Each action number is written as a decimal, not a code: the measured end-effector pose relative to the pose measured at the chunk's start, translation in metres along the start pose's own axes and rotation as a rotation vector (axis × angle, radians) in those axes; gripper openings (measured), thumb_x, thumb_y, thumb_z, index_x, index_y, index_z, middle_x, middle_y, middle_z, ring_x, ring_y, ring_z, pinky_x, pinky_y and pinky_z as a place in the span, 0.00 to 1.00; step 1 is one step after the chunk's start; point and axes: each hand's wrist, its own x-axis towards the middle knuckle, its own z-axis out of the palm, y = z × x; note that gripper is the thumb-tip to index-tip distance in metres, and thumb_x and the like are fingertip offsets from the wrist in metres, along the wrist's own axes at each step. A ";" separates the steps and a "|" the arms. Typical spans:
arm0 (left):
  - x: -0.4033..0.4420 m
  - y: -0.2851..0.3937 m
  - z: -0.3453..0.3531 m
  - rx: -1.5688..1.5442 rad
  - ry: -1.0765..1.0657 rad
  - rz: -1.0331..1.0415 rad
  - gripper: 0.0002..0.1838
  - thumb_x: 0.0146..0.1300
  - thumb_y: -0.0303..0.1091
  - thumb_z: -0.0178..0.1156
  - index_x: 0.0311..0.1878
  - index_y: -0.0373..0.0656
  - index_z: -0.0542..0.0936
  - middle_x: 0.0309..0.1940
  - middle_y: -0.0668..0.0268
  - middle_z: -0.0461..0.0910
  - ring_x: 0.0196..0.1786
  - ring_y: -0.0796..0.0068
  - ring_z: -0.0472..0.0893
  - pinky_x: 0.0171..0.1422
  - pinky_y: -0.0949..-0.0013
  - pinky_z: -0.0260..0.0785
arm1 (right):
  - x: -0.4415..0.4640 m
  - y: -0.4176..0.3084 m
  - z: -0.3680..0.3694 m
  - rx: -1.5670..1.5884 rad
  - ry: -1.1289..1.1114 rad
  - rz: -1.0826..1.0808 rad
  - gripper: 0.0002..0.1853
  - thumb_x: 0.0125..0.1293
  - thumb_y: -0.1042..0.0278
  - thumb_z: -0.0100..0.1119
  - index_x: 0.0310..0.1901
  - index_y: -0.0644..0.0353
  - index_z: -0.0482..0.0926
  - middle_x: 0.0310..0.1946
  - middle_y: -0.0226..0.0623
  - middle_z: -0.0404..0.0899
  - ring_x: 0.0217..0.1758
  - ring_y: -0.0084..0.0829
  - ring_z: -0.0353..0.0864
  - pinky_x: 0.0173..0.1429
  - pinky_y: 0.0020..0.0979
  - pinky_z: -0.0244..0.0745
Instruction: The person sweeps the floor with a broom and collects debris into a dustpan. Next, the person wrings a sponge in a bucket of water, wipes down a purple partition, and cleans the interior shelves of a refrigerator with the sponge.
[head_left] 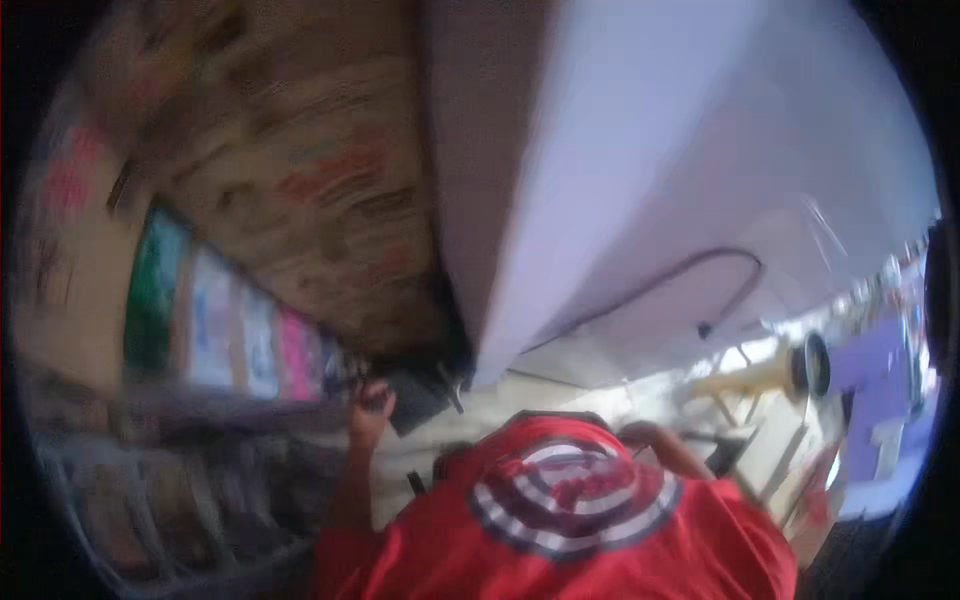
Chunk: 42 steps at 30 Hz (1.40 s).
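My left hand (372, 402) is raised at the left, near the end of a shelf of coloured packs (235, 325). Its fingers look curled around something small and dark, too blurred to name. Just to its right is a dark flat panel (420, 395). My right arm (668, 447) bends in front of my red shirt (575, 510); the hand at its end is mostly hidden and smeared, so its fingers do not show.
Brown printed cartons (310, 190) rise at the upper left. Beside them stands a large white panel (610, 150) with a dark cable (690, 262). A wire rack (180, 510) is at lower left. A yellowish object with a dark round end (745, 380) and a purple surface (870, 400) are at right.
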 end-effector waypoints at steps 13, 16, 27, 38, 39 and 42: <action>-0.028 0.155 0.196 0.051 -0.716 0.029 0.07 0.63 0.29 0.58 0.43 0.40 0.78 0.34 0.70 0.76 0.39 0.77 0.75 0.46 0.69 0.69 | -0.083 0.044 -0.044 0.040 -0.075 0.151 0.13 0.57 0.60 0.55 0.31 0.60 0.83 0.27 0.42 0.82 0.28 0.37 0.81 0.32 0.39 0.74; -0.031 0.181 0.279 -0.022 -0.782 0.009 0.07 0.63 0.30 0.58 0.43 0.41 0.78 0.33 0.70 0.76 0.39 0.77 0.75 0.46 0.70 0.69 | -0.094 0.117 -0.043 -0.012 -0.049 0.112 0.12 0.55 0.61 0.57 0.32 0.61 0.83 0.27 0.42 0.82 0.29 0.37 0.81 0.33 0.40 0.74; -0.073 0.221 0.469 -0.596 -1.094 -0.545 0.07 0.61 0.32 0.60 0.41 0.43 0.79 0.29 0.72 0.76 0.36 0.78 0.76 0.46 0.71 0.69 | -0.203 0.227 0.041 0.211 0.188 0.371 0.15 0.49 0.66 0.55 0.39 0.58 0.84 0.39 0.45 0.82 0.42 0.42 0.81 0.45 0.42 0.75; -0.118 0.311 0.617 -0.401 -1.447 -0.018 0.19 0.54 0.30 0.67 0.51 0.42 0.78 0.28 0.73 0.75 0.34 0.83 0.75 0.39 0.75 0.69 | -0.294 0.164 0.018 0.318 0.732 0.778 0.07 0.51 0.64 0.60 0.29 0.55 0.85 0.30 0.42 0.83 0.35 0.39 0.84 0.36 0.39 0.78; -0.118 0.318 0.629 -0.527 -1.452 0.013 0.19 0.54 0.29 0.68 0.51 0.42 0.78 0.29 0.73 0.75 0.33 0.83 0.74 0.38 0.75 0.69 | -0.308 0.156 0.012 0.351 0.756 0.787 0.07 0.51 0.64 0.60 0.28 0.55 0.85 0.29 0.42 0.83 0.34 0.39 0.84 0.35 0.39 0.78; -0.124 0.379 0.641 -0.328 -1.532 0.118 0.19 0.56 0.36 0.67 0.50 0.41 0.78 0.31 0.70 0.77 0.34 0.82 0.75 0.39 0.74 0.70 | -0.344 0.131 0.004 0.465 0.875 0.898 0.06 0.52 0.65 0.60 0.25 0.56 0.84 0.26 0.44 0.82 0.32 0.43 0.83 0.35 0.41 0.78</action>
